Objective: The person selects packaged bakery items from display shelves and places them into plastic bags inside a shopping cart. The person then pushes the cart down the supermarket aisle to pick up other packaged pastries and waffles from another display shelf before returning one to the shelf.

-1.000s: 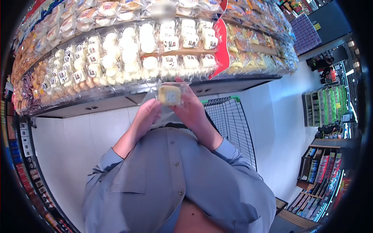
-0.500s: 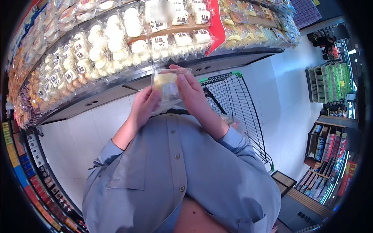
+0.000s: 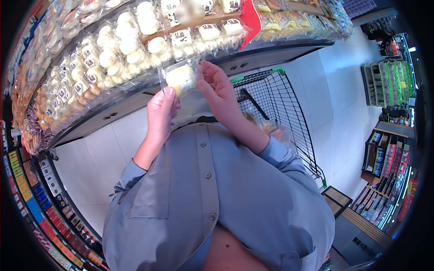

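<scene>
A pale, cream-coloured bun in a clear plastic wrapper (image 3: 181, 77) is held up in front of the display shelf, tilted so its face shows more. My left hand (image 3: 162, 110) pinches its lower left corner, thumb on top. At the wrapper's right edge is my right hand (image 3: 220, 92), its fingers curled and thumb against the edge. Just beyond the packet, rows of similar wrapped white buns (image 3: 158, 46) with dark printing fill the shelf.
A wire shopping cart (image 3: 282, 106) with green corners stands to my right, with some wrapped goods (image 3: 273, 130) in it. A red divider (image 3: 251, 22) splits the bread display. Boxed goods (image 3: 43, 217) line shelves at left. Further racks (image 3: 389, 83) stand at far right.
Both hands have raised the wrapped bun slightly up and left, toward the shelf, and its face has turned into view. The right hand's fingers have shifted to the wrapper's edge.
</scene>
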{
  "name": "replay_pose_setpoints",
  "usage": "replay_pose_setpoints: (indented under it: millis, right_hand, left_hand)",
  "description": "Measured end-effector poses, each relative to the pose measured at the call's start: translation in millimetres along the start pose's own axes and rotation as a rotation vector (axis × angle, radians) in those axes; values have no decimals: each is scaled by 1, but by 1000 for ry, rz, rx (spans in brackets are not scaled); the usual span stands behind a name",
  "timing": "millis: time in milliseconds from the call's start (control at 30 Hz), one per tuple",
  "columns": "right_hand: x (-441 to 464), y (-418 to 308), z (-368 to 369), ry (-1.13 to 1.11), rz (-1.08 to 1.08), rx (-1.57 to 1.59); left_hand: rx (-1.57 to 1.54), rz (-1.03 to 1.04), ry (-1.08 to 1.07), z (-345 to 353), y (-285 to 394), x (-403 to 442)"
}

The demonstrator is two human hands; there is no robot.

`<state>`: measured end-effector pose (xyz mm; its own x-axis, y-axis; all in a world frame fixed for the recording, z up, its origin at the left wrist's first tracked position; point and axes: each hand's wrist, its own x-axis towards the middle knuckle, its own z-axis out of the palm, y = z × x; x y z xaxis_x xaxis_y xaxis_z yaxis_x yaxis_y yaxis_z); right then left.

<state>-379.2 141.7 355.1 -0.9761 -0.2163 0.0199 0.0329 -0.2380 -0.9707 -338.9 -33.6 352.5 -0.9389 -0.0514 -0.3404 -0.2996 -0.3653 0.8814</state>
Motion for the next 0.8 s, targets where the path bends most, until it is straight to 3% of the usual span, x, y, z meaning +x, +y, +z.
replay_pose_setpoints:
  millis: [67, 133, 167, 267, 333, 433, 600, 800]
  right_hand:
    - [-2, 1, -3, 0, -51, -96]
    - [-5, -1, -4, -35, -98, -344]
    - [-6, -4, -3, -31, -97, -344]
    - [-6, -10, -1, -47, 36, -67]
    - [-5, -8, -3, -60, 295, 502]
    - [-5, -10, -5, -21, 335, 654]
    - [-3, -14, -6, -38, 370, 677]
    - [-7, -8, -26, -73, 272, 700]
  left_hand:
    - [18, 3, -27, 4, -1, 1]
    - [185, 183, -18, 14, 0, -1]
    - [185, 181, -22, 14, -1, -3]
    - [407, 283, -344, 10, 0, -10]
    - [291, 305, -281, 17, -2, -11]
    - [160, 306, -156, 9, -3, -4]
    - [100, 120, -169, 16, 5, -7]
    - [-4, 130, -17, 2, 1, 10]
